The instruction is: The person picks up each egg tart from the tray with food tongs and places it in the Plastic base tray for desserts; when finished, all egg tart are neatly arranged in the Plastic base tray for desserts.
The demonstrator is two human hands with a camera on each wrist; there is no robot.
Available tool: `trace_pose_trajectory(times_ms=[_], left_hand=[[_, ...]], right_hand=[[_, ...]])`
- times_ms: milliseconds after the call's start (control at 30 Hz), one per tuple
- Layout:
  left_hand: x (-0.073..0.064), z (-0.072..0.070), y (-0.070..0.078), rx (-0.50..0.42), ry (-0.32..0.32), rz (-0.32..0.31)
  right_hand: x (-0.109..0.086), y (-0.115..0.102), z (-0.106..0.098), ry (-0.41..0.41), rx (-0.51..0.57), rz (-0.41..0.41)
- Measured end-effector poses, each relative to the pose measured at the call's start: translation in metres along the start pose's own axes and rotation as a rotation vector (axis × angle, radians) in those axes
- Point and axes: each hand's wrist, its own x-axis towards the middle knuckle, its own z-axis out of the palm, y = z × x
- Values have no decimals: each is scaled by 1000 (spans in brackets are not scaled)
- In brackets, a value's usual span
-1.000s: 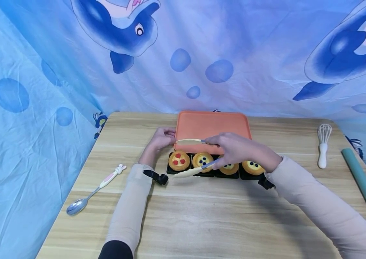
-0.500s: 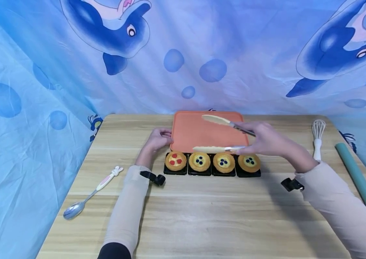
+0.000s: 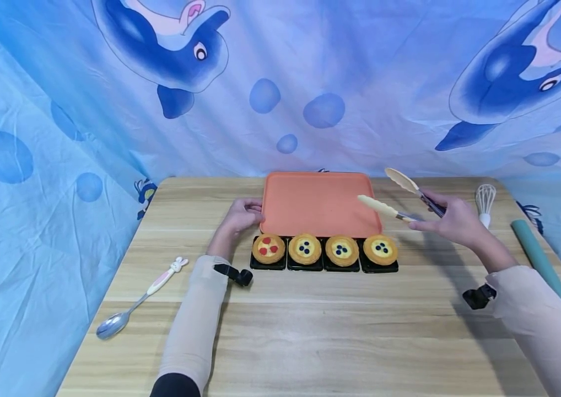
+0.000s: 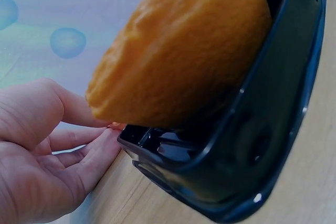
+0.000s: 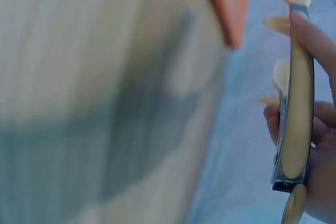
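In the head view my right hand (image 3: 454, 220) grips a pair of tongs (image 3: 378, 206) over the right side of the table. Their cream tips are spread apart with nothing between them. The right wrist view shows my thumb lying along one cream handle of the tongs (image 5: 298, 114). My left hand (image 3: 242, 214) holds the left edge of an orange tray (image 3: 317, 201), thumb and fingers meeting at its rim. In front of the tray stands a row of several tarts in black plastic holders. The leftmost tart (image 3: 268, 249) has red toppings; the others, such as this tart (image 3: 305, 249), have dark blue ones.
A spoon with a rabbit-topped handle (image 3: 134, 302) lies on the left of the wooden table (image 3: 300, 336). On the right are a white-handled whisk (image 3: 485, 204) and a green rolling pin (image 3: 548, 273). A blue dolphin-print curtain (image 3: 350, 66) hangs behind.
My right hand has moved right with the tongs, from over the tarts and tray to beyond the tray's right edge. My left hand stays at the tray's left edge.
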Motion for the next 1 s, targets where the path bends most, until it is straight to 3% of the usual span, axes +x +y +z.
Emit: trace_pose_trajectory(times_ms=[167,333,533,1000], left_hand=[[3,1,0,1,-4,7],[4,4,-1,20,-10,7],[4,5,2,40,-13,5],[1,1,4,-16,-8,-13]], right_hand=[[1,27,9,13,-6,69],[-2,39,17,13,-39,109],[-7,44,22,4,-69,145],[-18,38,24,-45,-133,198]])
